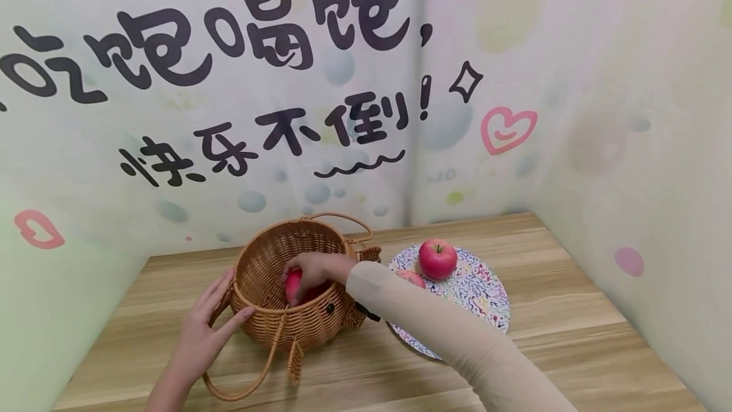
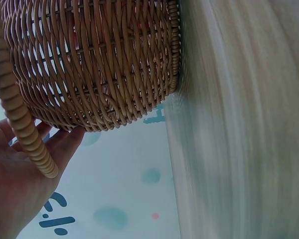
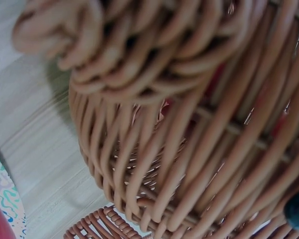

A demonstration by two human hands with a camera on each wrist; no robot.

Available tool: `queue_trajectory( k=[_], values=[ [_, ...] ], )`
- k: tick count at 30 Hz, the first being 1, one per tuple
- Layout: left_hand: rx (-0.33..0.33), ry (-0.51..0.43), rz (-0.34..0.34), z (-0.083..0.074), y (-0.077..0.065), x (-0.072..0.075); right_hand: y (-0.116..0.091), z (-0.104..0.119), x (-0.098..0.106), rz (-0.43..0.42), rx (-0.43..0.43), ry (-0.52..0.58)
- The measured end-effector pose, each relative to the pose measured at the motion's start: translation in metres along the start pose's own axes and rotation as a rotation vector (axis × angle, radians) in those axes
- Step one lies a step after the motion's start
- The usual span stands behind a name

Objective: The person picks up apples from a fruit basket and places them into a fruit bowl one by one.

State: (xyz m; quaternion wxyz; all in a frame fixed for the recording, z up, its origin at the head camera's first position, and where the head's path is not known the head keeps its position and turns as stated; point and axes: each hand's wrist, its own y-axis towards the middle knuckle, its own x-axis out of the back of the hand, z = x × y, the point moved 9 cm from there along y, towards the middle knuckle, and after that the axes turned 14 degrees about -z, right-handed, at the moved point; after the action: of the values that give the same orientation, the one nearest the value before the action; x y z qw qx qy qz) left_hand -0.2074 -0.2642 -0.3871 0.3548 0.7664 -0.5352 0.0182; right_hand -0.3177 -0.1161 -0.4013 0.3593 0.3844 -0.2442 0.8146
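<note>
A round wicker basket (image 1: 311, 330), shaped like a fish with woven fins and a dark bead eye (image 1: 330, 308), stands on the wooden table. My left hand (image 1: 200, 329) rests against its left side, thumb at the rim and long fingers fairly straight along the outer wall. In the left wrist view, those fingers (image 2: 65, 147) touch the weave behind a basket handle (image 2: 22, 117). Inside the basket, my right hand (image 1: 317, 270) grips a red apple (image 1: 293, 286), mostly covered by the fingers. The right wrist view shows only the basket's outer wall (image 3: 189, 164), with red through its gaps.
Right of the basket lies a round patterned plate (image 1: 480, 297) bearing a red apple (image 1: 438, 259) and a second apple (image 1: 410, 278) partly behind my right sleeve (image 1: 423, 310). One handle (image 1: 246, 393) droops in front. A printed backdrop (image 1: 366, 196) stands behind the table.
</note>
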Motion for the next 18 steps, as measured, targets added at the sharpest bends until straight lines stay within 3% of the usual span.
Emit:
queue_trajectory(
  k=[6,18],
  values=[
    [-0.001,0.010,-0.001,0.0002,0.0002,-0.0001,0.0030,0.0017,-0.0006,-0.002,0.041,-0.050],
    [-0.023,-0.017,-0.014,-0.0010,-0.0002,0.0008,0.0055,0.0034,0.0046,-0.079,0.085,-0.037]
  ],
)
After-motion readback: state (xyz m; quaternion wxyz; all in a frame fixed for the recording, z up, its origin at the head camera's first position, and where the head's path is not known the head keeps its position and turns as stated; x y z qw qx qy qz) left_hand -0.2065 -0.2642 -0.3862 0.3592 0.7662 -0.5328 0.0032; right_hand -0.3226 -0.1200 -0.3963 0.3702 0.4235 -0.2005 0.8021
